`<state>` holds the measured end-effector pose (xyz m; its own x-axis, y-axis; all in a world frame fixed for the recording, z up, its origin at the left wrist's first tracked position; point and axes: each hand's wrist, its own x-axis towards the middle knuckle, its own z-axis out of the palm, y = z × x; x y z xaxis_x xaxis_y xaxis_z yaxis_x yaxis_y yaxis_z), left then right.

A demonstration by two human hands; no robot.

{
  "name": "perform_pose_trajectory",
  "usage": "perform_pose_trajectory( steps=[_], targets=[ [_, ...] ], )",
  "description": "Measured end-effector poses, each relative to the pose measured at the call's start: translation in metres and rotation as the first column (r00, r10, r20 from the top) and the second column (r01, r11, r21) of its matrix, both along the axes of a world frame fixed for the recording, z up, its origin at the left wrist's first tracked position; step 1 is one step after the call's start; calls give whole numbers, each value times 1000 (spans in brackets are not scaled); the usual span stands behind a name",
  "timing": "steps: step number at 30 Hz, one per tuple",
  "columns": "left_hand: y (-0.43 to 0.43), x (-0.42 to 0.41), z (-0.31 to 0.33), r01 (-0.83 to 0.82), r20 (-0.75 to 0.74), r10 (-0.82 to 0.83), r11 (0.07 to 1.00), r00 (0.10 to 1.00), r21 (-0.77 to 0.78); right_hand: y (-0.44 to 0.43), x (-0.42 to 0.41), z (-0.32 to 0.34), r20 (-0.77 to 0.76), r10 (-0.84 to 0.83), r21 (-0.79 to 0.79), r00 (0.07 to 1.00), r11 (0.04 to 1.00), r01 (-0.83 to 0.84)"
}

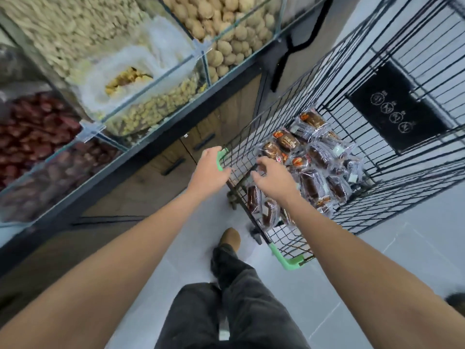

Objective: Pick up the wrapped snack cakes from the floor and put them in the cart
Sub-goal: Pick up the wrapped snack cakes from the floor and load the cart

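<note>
Inside the cart (276, 102), seen from the head view, the wrapped snack cakes (314, 157) lie heaped on its wire bottom. The left hand (210, 170) grips the cart's green handle (221, 161). The right hand (274, 177) hangs over the pile, fingers loosely spread, holding nothing visible. The floor (377, 248) beside the cart shows no cakes, so the task looks almost or wholly finished.

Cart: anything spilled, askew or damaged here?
Nothing stands out. The clear-wrapped brown snack cakes lie in a loose heap inside the black wire cart; none shows on the grey floor. The left hand grips the cart's green handle; the right hand hovers over the cakes.
</note>
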<state>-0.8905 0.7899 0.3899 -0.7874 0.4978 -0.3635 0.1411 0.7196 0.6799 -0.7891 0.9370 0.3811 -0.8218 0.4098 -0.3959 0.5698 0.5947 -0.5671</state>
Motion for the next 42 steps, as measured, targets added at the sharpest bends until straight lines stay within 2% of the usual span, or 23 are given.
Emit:
perform_pose_trajectory(
  steps=[4, 10, 15, 20, 26, 31, 37, 42],
  targets=[
    [-42, 20, 16, -229, -7, 230, 969, 973, 97, -32, -14, 24, -106, 144, 10, 984, 990, -143],
    [-123, 89, 36, -509, -58, 522, 847, 851, 155, -111, -9, 50, -196, 405, 36, 893, 913, -406],
    [-192, 175, 52, -670, -29, 678, 731, 734, 129, -182, 39, 65, -173, 652, 47, 739, 755, -655],
    [-240, 264, 64, -798, -19, 804, 592, 594, 117, -235, 93, 76, -149, 794, 31, 590, 600, -800],
    [-269, 352, 72, -922, -6, 926, 376, 377, 96, -285, 148, 85, -125, 914, 45, 386, 394, -918],
    [-268, 429, 73, -982, 56, 989, 130, 139, 136, -317, 193, 82, -77, 985, 13, 155, 157, -988],
    [-253, 532, 76, -978, 72, 986, -160, -151, 137, -342, 267, 76, -102, 993, -39, -67, -71, -997],
    [-251, 620, 84, -935, 36, 943, -334, -332, 121, -367, 342, 78, -93, 962, -61, -256, -262, -963]
  ],
)
